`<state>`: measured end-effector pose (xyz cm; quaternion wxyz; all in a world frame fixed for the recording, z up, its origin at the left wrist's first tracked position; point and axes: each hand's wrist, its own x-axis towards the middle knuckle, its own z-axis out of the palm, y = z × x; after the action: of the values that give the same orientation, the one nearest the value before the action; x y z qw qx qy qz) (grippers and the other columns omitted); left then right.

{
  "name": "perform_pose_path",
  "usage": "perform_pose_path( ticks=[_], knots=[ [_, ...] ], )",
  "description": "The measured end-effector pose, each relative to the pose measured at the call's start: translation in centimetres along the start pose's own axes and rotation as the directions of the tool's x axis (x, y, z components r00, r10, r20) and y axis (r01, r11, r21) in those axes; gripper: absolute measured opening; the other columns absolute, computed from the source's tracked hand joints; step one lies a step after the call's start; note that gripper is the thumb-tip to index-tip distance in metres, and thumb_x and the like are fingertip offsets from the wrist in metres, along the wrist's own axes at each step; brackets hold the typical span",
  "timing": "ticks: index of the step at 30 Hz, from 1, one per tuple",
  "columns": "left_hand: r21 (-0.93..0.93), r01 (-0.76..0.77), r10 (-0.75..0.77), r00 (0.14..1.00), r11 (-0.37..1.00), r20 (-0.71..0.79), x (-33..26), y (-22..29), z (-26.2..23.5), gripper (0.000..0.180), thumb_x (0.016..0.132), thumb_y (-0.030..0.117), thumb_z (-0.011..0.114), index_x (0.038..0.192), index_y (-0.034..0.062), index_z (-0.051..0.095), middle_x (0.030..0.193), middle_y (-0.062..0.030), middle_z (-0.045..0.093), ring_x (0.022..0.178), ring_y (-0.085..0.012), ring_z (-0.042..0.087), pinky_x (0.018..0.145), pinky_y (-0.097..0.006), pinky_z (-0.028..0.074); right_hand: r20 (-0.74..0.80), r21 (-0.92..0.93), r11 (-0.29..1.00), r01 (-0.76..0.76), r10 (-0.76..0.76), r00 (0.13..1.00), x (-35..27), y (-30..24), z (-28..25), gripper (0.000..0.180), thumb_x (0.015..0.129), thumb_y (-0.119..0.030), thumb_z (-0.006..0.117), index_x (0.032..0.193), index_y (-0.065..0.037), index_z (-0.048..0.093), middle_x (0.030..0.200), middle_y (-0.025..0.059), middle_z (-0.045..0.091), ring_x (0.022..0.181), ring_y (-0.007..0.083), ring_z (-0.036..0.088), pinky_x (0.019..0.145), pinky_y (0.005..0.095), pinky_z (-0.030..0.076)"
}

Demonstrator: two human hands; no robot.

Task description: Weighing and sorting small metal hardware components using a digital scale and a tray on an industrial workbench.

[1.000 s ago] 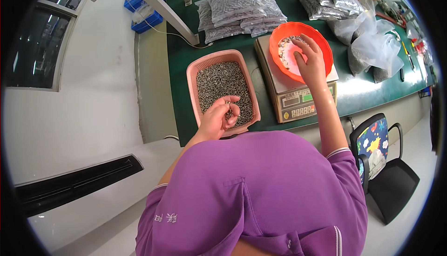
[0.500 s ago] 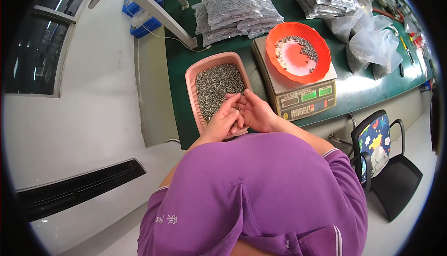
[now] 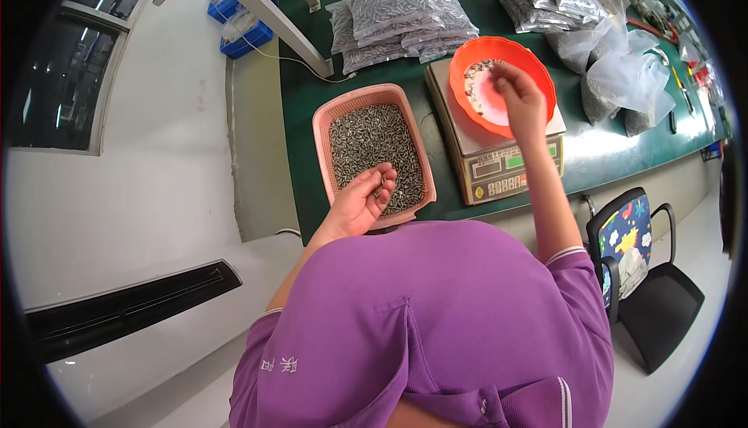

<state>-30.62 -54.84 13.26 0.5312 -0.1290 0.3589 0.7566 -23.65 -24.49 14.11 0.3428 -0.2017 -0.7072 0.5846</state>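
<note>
Small grey metal parts [image 3: 374, 147], short pins or screws as far as I can tell, fill the pink rectangular tray [image 3: 323, 128] on the green bench [image 3: 296, 93], and the tray's long axis runs away from me toward the back. Starting at the left, my left hand [image 3: 360, 200] hovers over the near end of that tray, palm up and cupped, fingers [image 3: 384, 180] curled loosely inward; a few of the parts seem to lie in the palm, though they are too small to be sure. The heap sits directly beneath and just beyond those fingers, so this hand is far the nearer one to the tray.

Moving right, a beige weighing scale [image 3: 499, 165] stands just beside the tray, with an orange round bowl [image 3: 539, 76] on its platform. My right hand [image 3: 520, 101] is over the bowl, fingertips pinched together and pointing down into it; whether they grip a part I cannot tell. A thin scatter of the same grey parts lies in the far left of the bowl, just beyond the pinched tips.

Behind the scale lie sealed clear bags of parts [image 3: 397, 7], further right loose plastic bags [image 3: 623, 77], and off the bench edge a black chair with a patterned cushion [image 3: 635, 253]
</note>
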Motion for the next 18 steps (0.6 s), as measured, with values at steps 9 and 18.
perform_pose_path(
  ticks=[9, 18],
  knots=[
    [0.158, -0.008, 0.005, 1.000, 0.987, 0.017, -0.3, -0.3, 2.3, 0.022, 0.092, 0.015, 0.040, 0.109, 0.0011, 0.047, 0.090, -0.0055, 0.054, 0.070, -0.0105, 0.049, 0.059, -0.022, 0.042, 0.361, 0.095, 0.966, -0.242, 0.193, 0.913, -5.2, -0.1, 4.9, 0.029, 0.090, -0.015, 0.048, 0.114, 0.000, 0.053, 0.107, 0.0070, 0.059, 0.098, 0.0141, 0.054, 0.087, 0.0260, 0.042],
    [0.522, -0.063, 0.020, 0.996, 0.851, 0.087, -0.4, -0.6, 3.0, 0.025, 0.094, 0.018, 0.036, 0.114, 0.0053, 0.044, 0.081, -0.0039, 0.053, 0.060, -0.0058, 0.044, 0.051, -0.017, 0.037, 0.863, 0.377, 0.166, -0.911, 0.293, 0.411, -10.8, -0.4, 9.5, 0.049, 0.095, -0.034, 0.024, 0.129, 0.001, 0.032, 0.115, 0.0157, 0.051, 0.080, 0.0254, 0.057, 0.077, 0.0394, 0.048]
  ],
)
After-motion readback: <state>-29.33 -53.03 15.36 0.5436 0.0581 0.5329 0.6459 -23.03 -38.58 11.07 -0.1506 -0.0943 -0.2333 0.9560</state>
